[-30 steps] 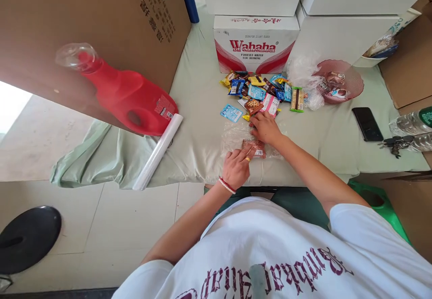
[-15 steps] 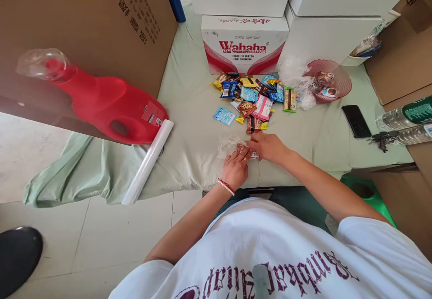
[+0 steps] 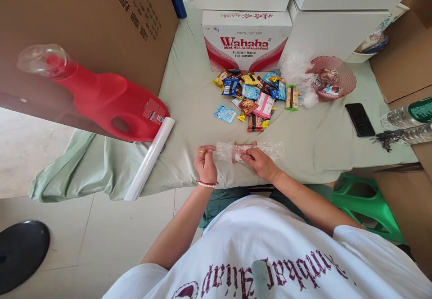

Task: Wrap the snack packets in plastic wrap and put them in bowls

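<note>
A reddish-brown snack packet (image 3: 239, 153) lies near the front edge of the cloth-covered table, with clear plastic film (image 3: 272, 150) around it and spreading to both sides. My right hand (image 3: 265, 165) presses its curled fingers onto the packet, gripping it. At the film's left end, my left hand (image 3: 205, 166) is closed, thumb and fingers pinched together on the film. Just beyond, a pile of small wrapped snacks (image 3: 250, 92) sits on the cloth, and a blue packet (image 3: 225, 114) lies a little apart on its left.
A white roll of film (image 3: 148, 161) lies at left by a red bottle (image 3: 111, 105) and a large cardboard box (image 3: 145, 60). Behind the snacks stands a Wahaha carton (image 3: 246, 42). To the right are a pink bowl (image 3: 349, 80), a phone (image 3: 360, 120) and plastic bottles (image 3: 394, 120).
My left hand has moved left off the packet to the film's left end. My right hand has come down onto the packet, and the film now lies stretched out to both sides.
</note>
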Demonstrator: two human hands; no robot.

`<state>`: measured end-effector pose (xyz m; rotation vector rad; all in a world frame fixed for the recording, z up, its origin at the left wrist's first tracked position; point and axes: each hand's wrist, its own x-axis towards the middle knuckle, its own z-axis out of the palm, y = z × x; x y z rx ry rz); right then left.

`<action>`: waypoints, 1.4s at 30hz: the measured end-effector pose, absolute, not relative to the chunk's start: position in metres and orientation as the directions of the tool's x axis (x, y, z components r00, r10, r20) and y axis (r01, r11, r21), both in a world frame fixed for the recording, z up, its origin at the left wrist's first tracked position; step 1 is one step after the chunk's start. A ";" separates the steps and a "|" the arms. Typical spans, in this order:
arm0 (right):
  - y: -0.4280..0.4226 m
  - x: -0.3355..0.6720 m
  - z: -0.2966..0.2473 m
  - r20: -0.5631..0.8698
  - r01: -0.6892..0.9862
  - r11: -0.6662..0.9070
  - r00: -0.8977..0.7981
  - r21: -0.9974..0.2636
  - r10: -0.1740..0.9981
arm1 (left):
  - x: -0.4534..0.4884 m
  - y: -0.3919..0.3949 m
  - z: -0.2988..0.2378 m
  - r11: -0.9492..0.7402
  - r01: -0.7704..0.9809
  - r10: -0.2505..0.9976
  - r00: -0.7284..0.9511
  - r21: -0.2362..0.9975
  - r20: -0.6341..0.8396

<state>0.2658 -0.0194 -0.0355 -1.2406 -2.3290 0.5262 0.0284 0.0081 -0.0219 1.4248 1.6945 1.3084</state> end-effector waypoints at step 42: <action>0.021 0.217 0.020 -0.005 0.806 0.272 -0.323 -0.526 0.946 | 0.062 -0.034 -0.003 -0.550 0.621 0.827 0.499 0.558 0.259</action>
